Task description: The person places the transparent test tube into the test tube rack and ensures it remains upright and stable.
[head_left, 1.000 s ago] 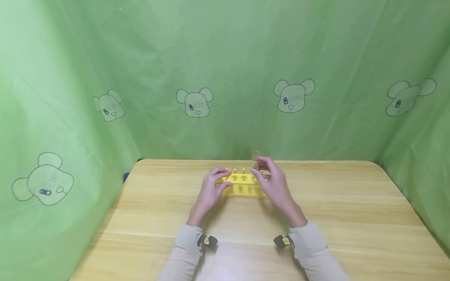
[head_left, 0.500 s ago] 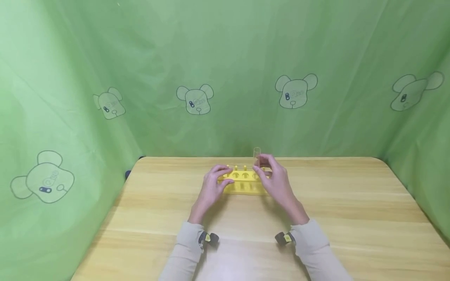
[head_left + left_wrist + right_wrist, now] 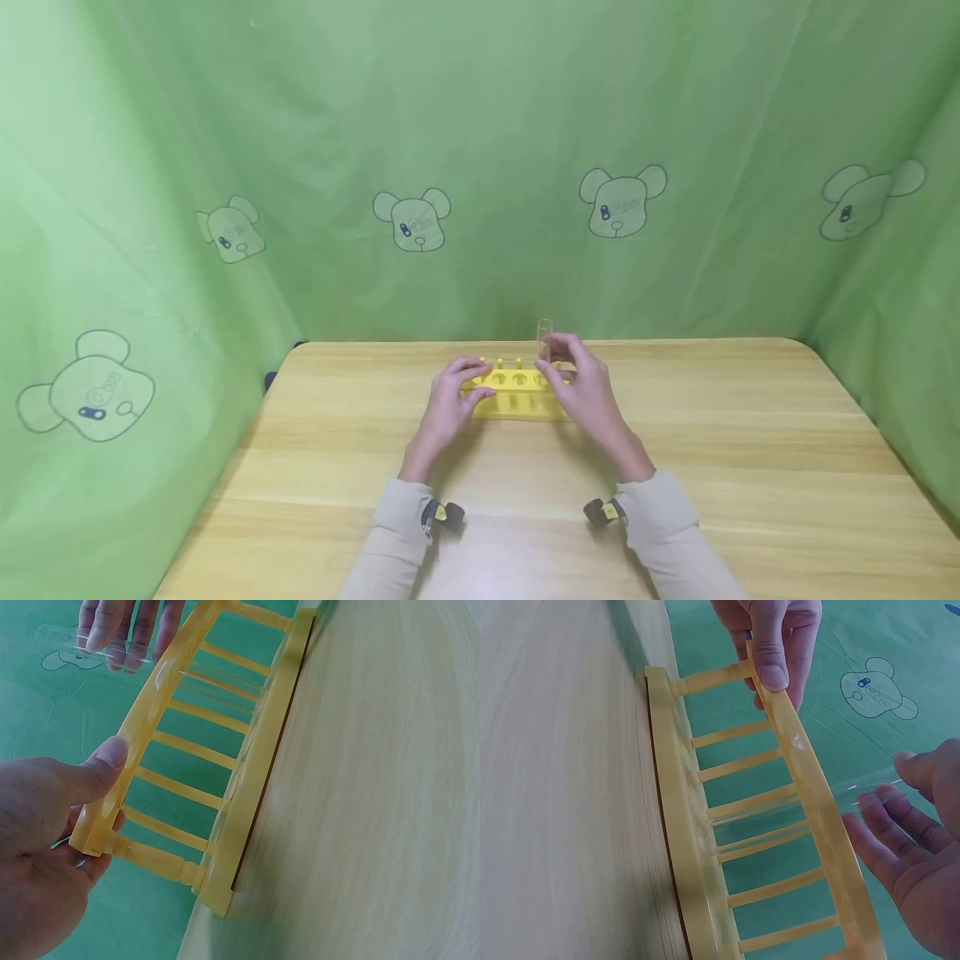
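Observation:
A yellow test tube rack [image 3: 517, 382] stands near the table's far edge, with round holes along its top plate and a row of pegs at the back. My left hand [image 3: 452, 392] grips the left end of that plate, thumb on the near side and fingers behind. A clear test tube [image 3: 545, 327] stands upright through a hole right of the middle. In the right wrist view its lower part [image 3: 757, 832] shows below the plate, reaching down to the base. My right hand [image 3: 588, 387] holds the tube's upper part between thumb and fingers, above the plate.
The wooden table [image 3: 517, 483] spreads out in front of the rack and to both sides. A green curtain [image 3: 502, 275] with printed bear heads hangs close behind the far edge and along both sides. Each wrist wears a small dark camera [image 3: 450, 515].

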Available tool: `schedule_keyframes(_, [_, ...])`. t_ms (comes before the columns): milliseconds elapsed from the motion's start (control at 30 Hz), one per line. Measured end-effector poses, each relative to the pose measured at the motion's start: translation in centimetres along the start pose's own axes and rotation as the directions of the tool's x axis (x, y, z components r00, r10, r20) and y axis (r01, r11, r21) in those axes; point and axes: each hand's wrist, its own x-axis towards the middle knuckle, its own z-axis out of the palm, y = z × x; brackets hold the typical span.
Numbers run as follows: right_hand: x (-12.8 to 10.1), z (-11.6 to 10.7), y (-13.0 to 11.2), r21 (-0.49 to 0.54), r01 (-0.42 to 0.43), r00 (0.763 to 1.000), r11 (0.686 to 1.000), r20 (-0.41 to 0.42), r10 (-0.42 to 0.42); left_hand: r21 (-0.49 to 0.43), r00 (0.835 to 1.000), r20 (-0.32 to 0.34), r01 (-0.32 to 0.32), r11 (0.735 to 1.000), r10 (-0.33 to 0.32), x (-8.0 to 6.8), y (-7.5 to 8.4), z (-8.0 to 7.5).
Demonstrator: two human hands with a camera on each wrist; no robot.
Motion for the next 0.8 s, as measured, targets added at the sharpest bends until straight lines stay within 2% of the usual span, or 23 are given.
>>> schedule_keyframes(333, [-0.06,0.27,0.03,0.005,0.008,1.0,1.0,-0.001,-0.008,0.001,1.0,0.001,0.001,1.0,-0.001,-0.14,-0.36,-0.02])
schedule_keyframes(533, [-0.05,0.54,0.15,0.021,0.012,1.0,1.0,-0.002,-0.012,0.014,0.999,0.001,0.034,0.999,-0.034,-0.43,-0.42,-0.24])
schedule_keyframes(800, [-0.07,0.1,0.32,-0.002,-0.007,1.0,1.0,-0.008,0.007,-0.012,0.997,0.012,0.071,0.997,-0.071,-0.39,-0.8,-0.61])
